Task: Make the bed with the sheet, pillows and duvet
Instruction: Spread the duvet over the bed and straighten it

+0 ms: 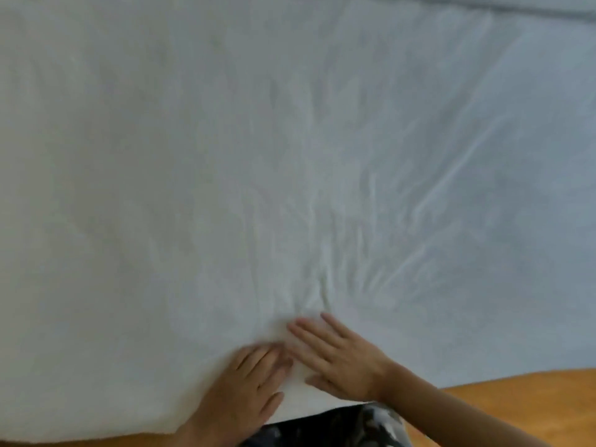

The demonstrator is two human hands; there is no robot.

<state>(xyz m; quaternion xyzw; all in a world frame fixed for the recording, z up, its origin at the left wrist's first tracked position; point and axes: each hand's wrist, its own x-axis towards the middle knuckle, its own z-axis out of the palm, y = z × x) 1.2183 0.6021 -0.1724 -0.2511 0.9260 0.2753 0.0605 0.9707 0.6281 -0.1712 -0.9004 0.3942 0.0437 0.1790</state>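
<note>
Both hands flat at the bed's near edge, side by side and nearly touching: left hand (pixel 248 382) with straight fingers pressed on the sheet (pixel 290 156), right hand (pixel 335 353) just beside it, fingers spread and also pressing, gripping nothing. Sheet stretching away from the hands toward the far edge, covering the whole visible bed, its long run going left to right across the view. Creases (pixel 322 253) fanning out from the fingertips toward the far edge and the far right corner, so probably a smoothing push outward from here. Right hand slightly farther onto the sheet, nearer the creased patch. White, thin, soft cloth; left part fairly smooth, right part ridged. No pillows or duvet in view. Wooden floor (pixel 516 398) beyond the near edge at right.
</note>
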